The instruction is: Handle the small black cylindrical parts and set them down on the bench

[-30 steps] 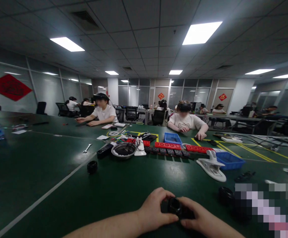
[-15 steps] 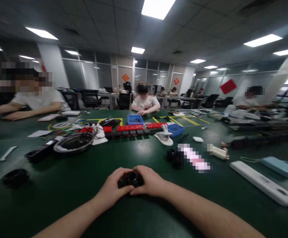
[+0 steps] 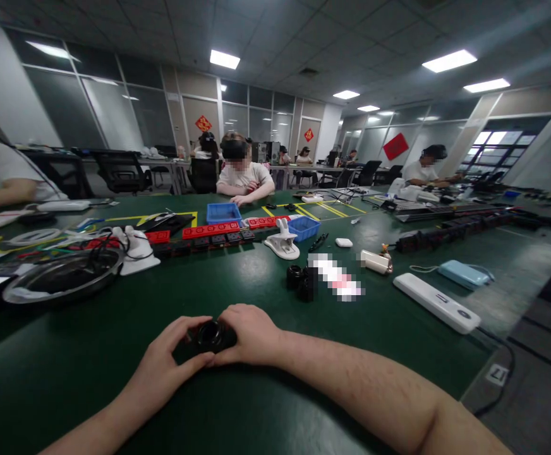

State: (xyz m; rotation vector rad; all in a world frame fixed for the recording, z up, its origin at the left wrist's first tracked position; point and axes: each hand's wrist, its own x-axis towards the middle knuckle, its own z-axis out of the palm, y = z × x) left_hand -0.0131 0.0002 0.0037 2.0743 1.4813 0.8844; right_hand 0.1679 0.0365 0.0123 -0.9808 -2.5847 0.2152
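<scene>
Both my hands are around a small black part with a round, ring-like opening, low over the green table near its front. My left hand has thumb and fingers curved about the part's left side. From the right, my right hand grips it, covering that end. The part's exact kind cannot be made out. Farther off to the right stand black cylindrical parts, beside a blurred-out bright rectangle.
A white clip stand, blue trays and red and black strips lie ahead. At left is a round metal pan. A long white device and blue pouch sit right. Another person sits opposite.
The view has turned to the right, so the table items appear farther left. My hands still hold the black part, its round opening now showing more clearly.
</scene>
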